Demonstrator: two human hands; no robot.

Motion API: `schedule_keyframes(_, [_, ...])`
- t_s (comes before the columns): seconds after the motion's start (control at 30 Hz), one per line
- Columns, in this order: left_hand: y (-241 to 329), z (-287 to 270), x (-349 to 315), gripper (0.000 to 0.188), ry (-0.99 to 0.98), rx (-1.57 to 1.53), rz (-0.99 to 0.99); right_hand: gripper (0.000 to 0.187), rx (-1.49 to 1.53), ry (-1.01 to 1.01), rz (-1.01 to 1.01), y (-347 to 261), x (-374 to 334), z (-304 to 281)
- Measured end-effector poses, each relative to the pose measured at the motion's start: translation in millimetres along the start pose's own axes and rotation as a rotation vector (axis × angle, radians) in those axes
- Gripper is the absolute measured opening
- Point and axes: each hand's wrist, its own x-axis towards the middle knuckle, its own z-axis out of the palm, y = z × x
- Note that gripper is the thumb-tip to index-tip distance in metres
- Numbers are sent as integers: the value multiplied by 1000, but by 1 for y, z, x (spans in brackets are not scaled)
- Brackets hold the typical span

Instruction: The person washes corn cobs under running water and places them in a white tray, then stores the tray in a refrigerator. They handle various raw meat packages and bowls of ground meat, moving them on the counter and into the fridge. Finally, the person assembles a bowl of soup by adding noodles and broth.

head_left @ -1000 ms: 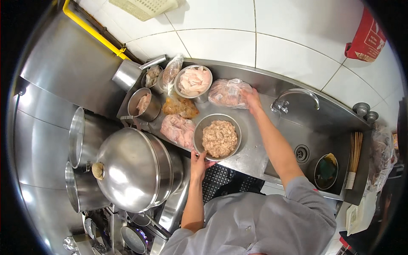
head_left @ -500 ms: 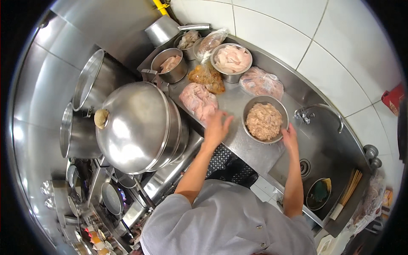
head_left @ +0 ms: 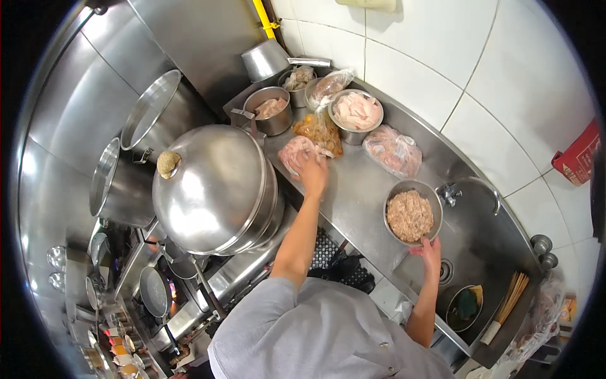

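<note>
My right hand point(head_left: 430, 256) grips the near rim of a round steel bowl point(head_left: 390, 230) filled with pale pink minced meat point(head_left: 409, 216). The bowl is at the counter's edge beside the sink, partly over the basin. To the left, my left hand point(head_left: 312, 174) has its fingers closed on a clear plastic bag of raw pink meat point(head_left: 292, 153), its fingertips partly hidden. Just behind that bag lies another bag with orange-yellow marinated food point(head_left: 320, 131).
Behind stand a bowl of pale raw meat point(head_left: 358, 112), a bagged piece of meat point(head_left: 392, 150) and a steel pot with meat point(head_left: 270, 117). A large domed steamer point(head_left: 211, 189) is at left. The sink point(head_left: 486, 252) holds a small bowl with a green scouring pad point(head_left: 467, 304) and a bamboo brush point(head_left: 511, 300).
My left hand has moved onto the bag of raw meat and closed on it. My right hand has shifted the bowl of minced meat right, toward the sink. The whole view has shifted slightly.
</note>
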Motion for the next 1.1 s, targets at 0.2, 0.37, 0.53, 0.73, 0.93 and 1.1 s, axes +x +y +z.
schedule_keyframes(0.2, [-29,-18,-12,37,233,-567,40,39,-60,-74,25,-4,-19,-25])
schedule_keyframes(0.37, [10,-62,-37,39,-25,-1336,-155,42,20,-88,135,-15,-24,-25])
schedule_keyframes(0.53, [26,-40,-62,28,-56,-1142,91,49,-389,103,-117,-42,-16,-11])
schedule_keyframes(0.73, [31,14,-88,25,-118,-613,425,52,-768,296,-572,-63,-25,13])
schedule_keyframes(0.93, [29,-5,48,40,131,-606,197,46,-509,422,-466,-34,-58,-21])
schedule_keyframes(1.1, [19,24,157,64,-171,-15,-50,42,-452,491,-417,-21,-93,-52])
